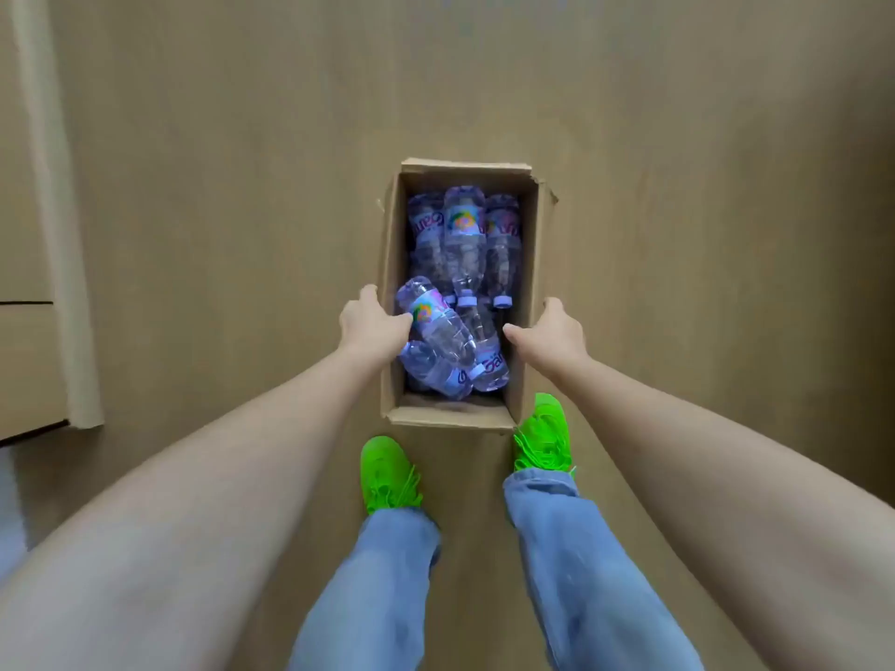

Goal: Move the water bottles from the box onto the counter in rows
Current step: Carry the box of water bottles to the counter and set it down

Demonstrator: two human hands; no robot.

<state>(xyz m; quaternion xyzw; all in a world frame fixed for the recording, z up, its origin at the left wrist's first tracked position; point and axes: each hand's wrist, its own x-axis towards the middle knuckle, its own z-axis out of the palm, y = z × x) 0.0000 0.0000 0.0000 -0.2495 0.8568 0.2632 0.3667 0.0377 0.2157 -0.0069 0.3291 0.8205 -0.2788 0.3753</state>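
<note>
The box [530,302] is plain brown cardboard; the clear bottles [465,234] carry purple caps and rainbow-marked labels. The shoes [387,469] are neon green, the jeans [378,588] light blue, the floor [218,162] tan.

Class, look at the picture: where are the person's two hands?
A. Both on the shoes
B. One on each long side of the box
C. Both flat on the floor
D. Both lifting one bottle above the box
B: the left hand grips the left wall of the box and the right hand grips the right wall.
</note>
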